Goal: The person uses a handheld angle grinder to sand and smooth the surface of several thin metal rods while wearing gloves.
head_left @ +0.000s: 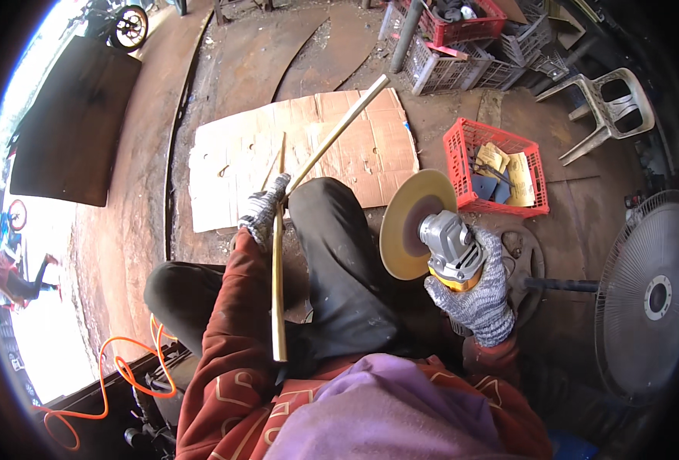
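- L hand (263, 211), in grey knit glove: fingers closed round a bunch of narrow strips, out in front of the L knee.
- Long pale strip (339, 134) slants from that grip up & to the R, over the cardboard (228, 165); its far end reaches past the sheet's far edge.
- Yellowish strip (278, 299) runs down from same grip toward the lap, approx. alongside L forearm. Thinner bits stick out above the fist. How the pcs. meet inside the grip is hidden; material hard to tell.
- R hand (481, 295), same type glove: wrapped round body of angle grinder (454, 249), grey head w/ yellow band, held up R of the knees.
- Big tan disc (401, 234) on grinder faces the L side, well apart from strips. Can't tell if it's spinning.
- Red crate (462, 201) on floor just beyond grinder, w/ yellowish papers (520, 180) etc. inside.
- Fan (623, 322) far R; plastic chair (604, 115) upper R, near stacked grey crates (435, 73).
- Orange hose (103, 383) coils lower L; dark panel (71, 126) upper L.
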